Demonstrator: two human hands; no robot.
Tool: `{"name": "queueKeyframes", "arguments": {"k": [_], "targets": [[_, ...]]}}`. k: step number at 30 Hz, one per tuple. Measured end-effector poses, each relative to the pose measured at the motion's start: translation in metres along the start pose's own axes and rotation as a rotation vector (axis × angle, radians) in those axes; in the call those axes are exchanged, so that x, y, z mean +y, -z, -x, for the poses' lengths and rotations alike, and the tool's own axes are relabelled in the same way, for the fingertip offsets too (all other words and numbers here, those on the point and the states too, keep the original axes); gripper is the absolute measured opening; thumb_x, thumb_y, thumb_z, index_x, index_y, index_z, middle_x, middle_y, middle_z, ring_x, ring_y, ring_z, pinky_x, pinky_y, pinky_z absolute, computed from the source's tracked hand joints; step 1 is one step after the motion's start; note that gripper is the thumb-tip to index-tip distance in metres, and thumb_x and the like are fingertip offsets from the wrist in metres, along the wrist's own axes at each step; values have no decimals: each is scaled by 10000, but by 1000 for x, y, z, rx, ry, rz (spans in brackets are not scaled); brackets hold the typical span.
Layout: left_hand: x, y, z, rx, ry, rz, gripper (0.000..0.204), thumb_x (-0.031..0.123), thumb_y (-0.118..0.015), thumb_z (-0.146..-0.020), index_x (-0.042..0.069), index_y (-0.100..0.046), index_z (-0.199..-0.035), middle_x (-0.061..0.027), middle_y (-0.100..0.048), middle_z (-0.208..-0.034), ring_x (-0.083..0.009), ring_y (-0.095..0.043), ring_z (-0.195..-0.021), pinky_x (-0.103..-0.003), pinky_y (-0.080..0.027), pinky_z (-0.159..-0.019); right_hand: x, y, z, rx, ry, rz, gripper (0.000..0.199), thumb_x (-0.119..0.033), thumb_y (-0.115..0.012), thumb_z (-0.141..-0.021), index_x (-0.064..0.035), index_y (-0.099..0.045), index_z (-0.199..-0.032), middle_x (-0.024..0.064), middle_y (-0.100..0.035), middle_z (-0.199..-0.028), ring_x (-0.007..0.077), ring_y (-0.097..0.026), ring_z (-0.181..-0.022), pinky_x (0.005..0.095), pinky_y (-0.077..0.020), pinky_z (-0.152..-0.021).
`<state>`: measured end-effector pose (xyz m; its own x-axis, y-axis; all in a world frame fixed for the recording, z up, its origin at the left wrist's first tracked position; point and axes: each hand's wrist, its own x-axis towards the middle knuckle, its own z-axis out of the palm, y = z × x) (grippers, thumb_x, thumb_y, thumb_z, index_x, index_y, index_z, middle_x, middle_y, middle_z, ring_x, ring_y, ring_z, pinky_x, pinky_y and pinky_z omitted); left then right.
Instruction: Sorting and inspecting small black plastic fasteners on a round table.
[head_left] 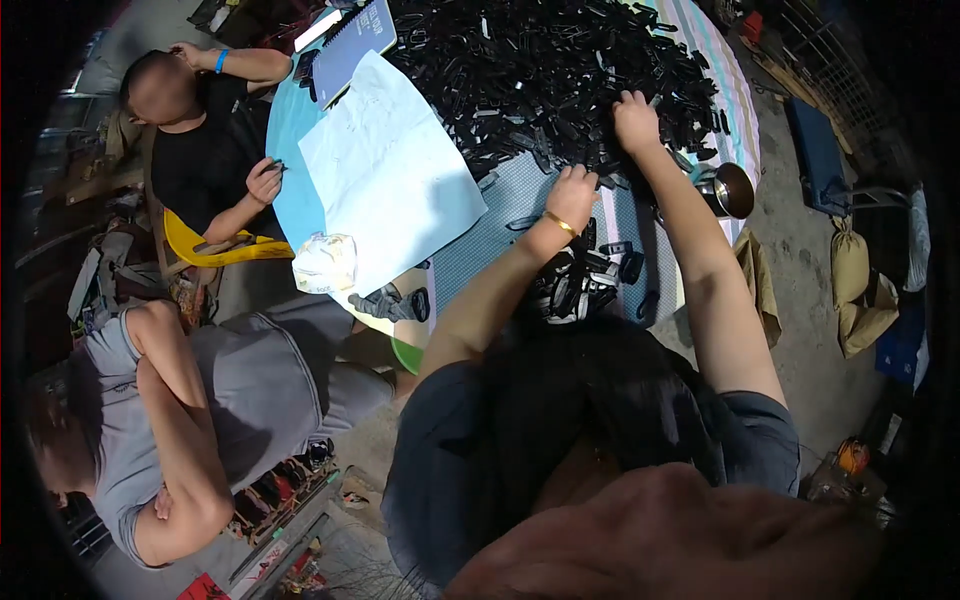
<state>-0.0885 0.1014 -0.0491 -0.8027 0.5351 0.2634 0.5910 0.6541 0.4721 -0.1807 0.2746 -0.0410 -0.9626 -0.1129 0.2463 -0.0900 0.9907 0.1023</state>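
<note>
The right hand [637, 124] is positioned over the near-right portion of the pile of small black parts [560, 85], fingertips among the pieces – fingers bent, contents of the grip not determinable. The left hand [573, 197] is located at the pile's near edge, fingers curled narrowly; whether they hold a part cannot be told – a smaller heap [572, 290] lies nearer the body, beside the left wrist.

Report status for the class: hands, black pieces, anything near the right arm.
Left hand at pile's near edge, right hand over its right part; grips unclear. Black pieces heaped; smaller heap nearer body. Metal container beside right forearm.
</note>
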Motion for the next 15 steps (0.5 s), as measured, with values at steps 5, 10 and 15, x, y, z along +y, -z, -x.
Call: {"name": "queueKeyframes", "arguments": {"k": [5,10,15], "targets": [[-11,-24,2,51,-10,-147,88,64,-485,-703,48,-537,-772,-110,-521,-842,-277,-480,-824,-343,-420,-751,-3,15,-1,-27,113,98,122,-108,-510,-688,-64,-620,-717,81,-569,-809,241,-534,-817,335,-482,-625],[-10,-9,21,7,113,207,223,93,-662,-647,17,-561,-831,-131,-579,-858,-282,-536,-770,-317,-452,-681,-2,42,25,8,-176,-452,265,-69,-582,-698,-28,-568,-960,49,-568,-769,184,-545,-746,291,-471,-645],[-14,15,36,-61,826,1655,241,109,-513,-845,9,-490,-1063,-102,-581,-958,-183,-578,-832,-303,-487,-704,-27,68,78,-170,-488,-1820,461,-34,-636,-742,-28,-456,-1166,-9,-515,-748,63,-514,-668,212,-479,-639]]}}
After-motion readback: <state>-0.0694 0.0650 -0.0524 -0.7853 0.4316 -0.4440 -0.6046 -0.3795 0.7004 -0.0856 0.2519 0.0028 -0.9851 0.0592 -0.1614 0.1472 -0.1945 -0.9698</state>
